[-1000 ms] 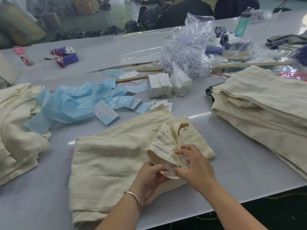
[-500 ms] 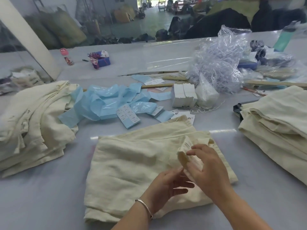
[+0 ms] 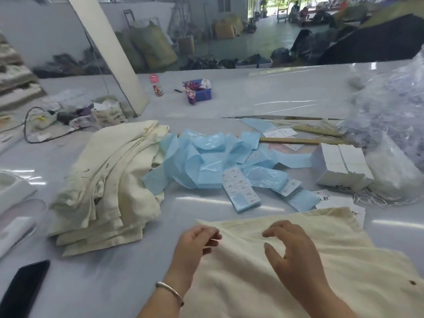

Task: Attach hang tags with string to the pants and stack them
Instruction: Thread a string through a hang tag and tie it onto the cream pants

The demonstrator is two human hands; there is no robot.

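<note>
Cream pants (image 3: pixel 286 271) are lying folded on the grey table (image 3: pixel 103 283), their left edge being pinched by the left hand (image 3: pixel 195 244). The right hand (image 3: pixel 291 251) is being held just above the fabric, fingers loosely curled, gripping nothing. A stack of cream pants (image 3: pixel 107 191) is lying left.

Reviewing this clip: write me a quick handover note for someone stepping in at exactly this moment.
Left hand: pinches the far left edge of the pants in front of you.
Right hand: fingers curled, over the same pants, holding nothing.
Pile of cream pants lies to the left; whether tagged, cannot tell.
Tags in white blocks and the string bag sit far right.
Done: no tag shows on these pants, so unclear.
Left: check the tag, then stack.
</note>
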